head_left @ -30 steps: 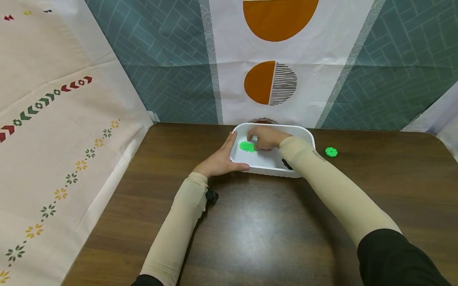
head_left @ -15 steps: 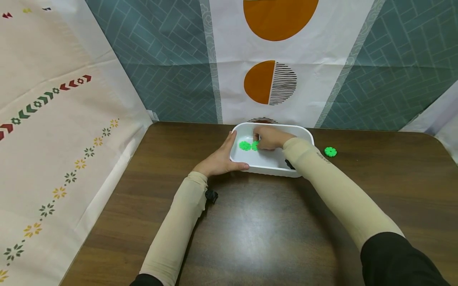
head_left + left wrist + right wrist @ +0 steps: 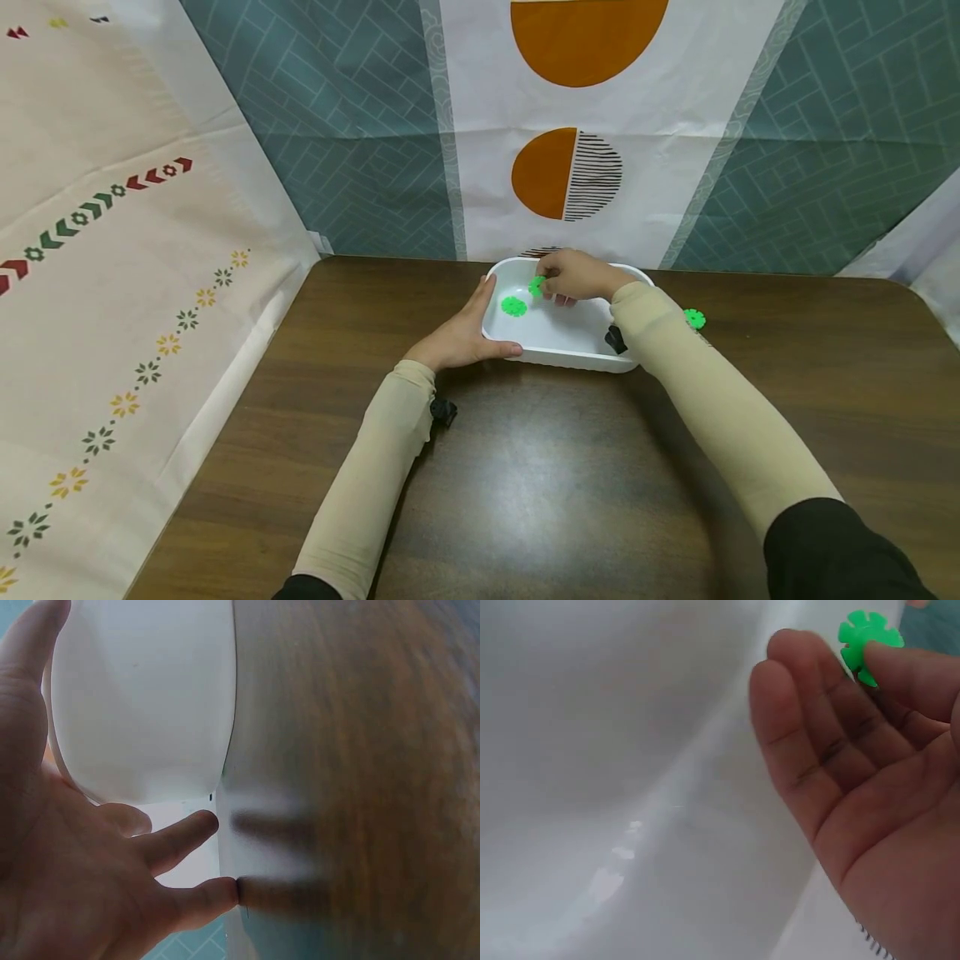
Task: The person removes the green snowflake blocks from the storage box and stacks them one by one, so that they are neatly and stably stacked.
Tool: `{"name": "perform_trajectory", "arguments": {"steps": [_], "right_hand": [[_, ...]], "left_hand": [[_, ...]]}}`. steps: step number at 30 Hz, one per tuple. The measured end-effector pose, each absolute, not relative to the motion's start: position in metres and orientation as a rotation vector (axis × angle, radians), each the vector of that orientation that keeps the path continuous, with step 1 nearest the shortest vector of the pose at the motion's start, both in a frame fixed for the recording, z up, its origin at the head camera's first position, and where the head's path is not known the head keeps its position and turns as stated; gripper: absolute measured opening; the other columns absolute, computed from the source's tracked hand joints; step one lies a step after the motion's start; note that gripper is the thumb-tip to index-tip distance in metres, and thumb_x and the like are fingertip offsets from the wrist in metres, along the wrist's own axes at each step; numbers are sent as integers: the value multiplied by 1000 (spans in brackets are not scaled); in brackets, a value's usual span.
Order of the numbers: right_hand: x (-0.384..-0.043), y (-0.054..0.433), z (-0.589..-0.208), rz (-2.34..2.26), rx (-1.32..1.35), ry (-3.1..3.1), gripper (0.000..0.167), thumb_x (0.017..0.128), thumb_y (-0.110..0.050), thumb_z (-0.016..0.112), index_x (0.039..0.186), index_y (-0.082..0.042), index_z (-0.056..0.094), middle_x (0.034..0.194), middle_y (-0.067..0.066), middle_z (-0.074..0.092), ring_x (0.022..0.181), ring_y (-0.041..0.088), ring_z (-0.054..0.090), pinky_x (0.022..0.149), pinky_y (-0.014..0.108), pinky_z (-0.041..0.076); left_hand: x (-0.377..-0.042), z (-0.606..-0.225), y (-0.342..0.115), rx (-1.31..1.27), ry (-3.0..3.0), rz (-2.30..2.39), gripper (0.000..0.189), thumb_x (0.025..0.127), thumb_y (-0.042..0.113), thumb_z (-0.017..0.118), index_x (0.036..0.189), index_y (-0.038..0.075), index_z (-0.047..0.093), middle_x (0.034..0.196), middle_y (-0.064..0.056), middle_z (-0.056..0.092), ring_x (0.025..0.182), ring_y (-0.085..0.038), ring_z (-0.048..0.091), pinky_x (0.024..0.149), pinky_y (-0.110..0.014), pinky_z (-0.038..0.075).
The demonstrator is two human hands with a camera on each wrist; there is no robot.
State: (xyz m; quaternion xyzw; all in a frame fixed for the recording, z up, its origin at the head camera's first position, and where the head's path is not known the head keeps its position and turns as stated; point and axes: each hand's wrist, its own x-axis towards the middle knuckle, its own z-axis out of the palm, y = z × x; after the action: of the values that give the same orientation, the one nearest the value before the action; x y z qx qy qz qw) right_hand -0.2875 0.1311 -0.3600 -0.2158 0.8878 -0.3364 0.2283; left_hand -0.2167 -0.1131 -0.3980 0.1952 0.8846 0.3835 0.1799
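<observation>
A shallow white plastic tray (image 3: 570, 358) sits near the table's back edge. My left hand (image 3: 465, 333) lies spread against its left end, thumb along the near rim; in the left wrist view several fingers (image 3: 180, 840) extend fairly straight beside the tray wall (image 3: 150, 697). Over the tray, my right hand (image 3: 577, 273) pinches a green notched plastic disc (image 3: 536, 286) between thumb and fingertips. The right wrist view shows this disc (image 3: 866, 641) held at its edge, with the other fingers curving loosely. A second green disc (image 3: 513, 306) lies flat on the tray floor.
Another green notched disc (image 3: 695, 318) lies on the wooden table (image 3: 525, 483), right of the tray, partly behind the right sleeve (image 3: 675, 358). A patterned cloth (image 3: 577, 100) hangs behind the table; a cream cloth (image 3: 135, 333) borders its left side.
My right hand has lifted one green disc off the tray floor, moving slightly right and toward the tray's far side. The left hand and the tray stay in place.
</observation>
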Motion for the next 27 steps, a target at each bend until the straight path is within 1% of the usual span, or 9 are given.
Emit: {"name": "perform_trajectory", "arguments": {"steps": [1, 3, 8, 15, 22, 25, 27], "right_hand": [[-288, 132, -356, -980, -588, 2431, 11, 101, -4, 57, 106, 2, 64, 93, 21, 68, 72, 26, 65, 66, 36, 57], [-288, 134, -349, -1072, -568, 2420, 12, 101, -5, 57, 106, 3, 64, 93, 21, 69, 73, 26, 66, 68, 36, 58], [-288, 140, -338, -1228, -510, 2444, 19, 102, -7, 56, 114, 2, 68, 85, 17, 65, 71, 27, 64, 67, 34, 58], [-283, 154, -330, -1353, -471, 2446, 25, 103, -9, 56, 125, -2, 66, 87, 20, 63, 71, 29, 64, 68, 35, 58], [-274, 170, -323, -1446, -454, 2452, 29, 103, -8, 58, 130, -2, 62, 88, 23, 63, 72, 29, 65, 69, 37, 59], [-271, 176, -322, -1484, -432, 2456, 30, 103, -8, 59, 132, -2, 61, 88, 23, 63, 70, 28, 65, 70, 38, 59], [-270, 180, -322, -1515, -417, 2456, 30, 103, -8, 59, 133, -3, 61, 87, 22, 63, 69, 27, 65, 70, 38, 59]], "left_hand": [[-217, -398, -113, 551, 2498, 1090, 127, 80, 54, 82, 163, 26, -10, 169, -5, -12, 149, -31, 20, 116, -49, 26], [-217, -398, -112, 550, 2490, 1104, 127, 80, 53, 82, 163, 26, -10, 169, -5, -12, 149, -32, 21, 115, -49, 27], [-217, -398, -112, 547, 2483, 1114, 127, 80, 53, 82, 163, 27, -10, 169, -4, -12, 148, -31, 23, 115, -49, 27], [-217, -400, -112, 524, 2484, 1096, 127, 79, 56, 82, 162, 29, -10, 168, 2, -14, 148, -31, 23, 115, -50, 27], [-216, -399, -112, 536, 2505, 1073, 128, 78, 57, 82, 163, 26, -10, 169, -4, -12, 149, -32, 22, 115, -51, 27], [-217, -399, -112, 542, 2514, 1063, 128, 79, 56, 82, 162, 25, -11, 169, -5, -11, 149, -32, 22, 115, -50, 27], [-217, -399, -113, 544, 2514, 1063, 128, 79, 56, 81, 162, 25, -11, 169, -4, -12, 149, -32, 21, 115, -50, 27]]}}
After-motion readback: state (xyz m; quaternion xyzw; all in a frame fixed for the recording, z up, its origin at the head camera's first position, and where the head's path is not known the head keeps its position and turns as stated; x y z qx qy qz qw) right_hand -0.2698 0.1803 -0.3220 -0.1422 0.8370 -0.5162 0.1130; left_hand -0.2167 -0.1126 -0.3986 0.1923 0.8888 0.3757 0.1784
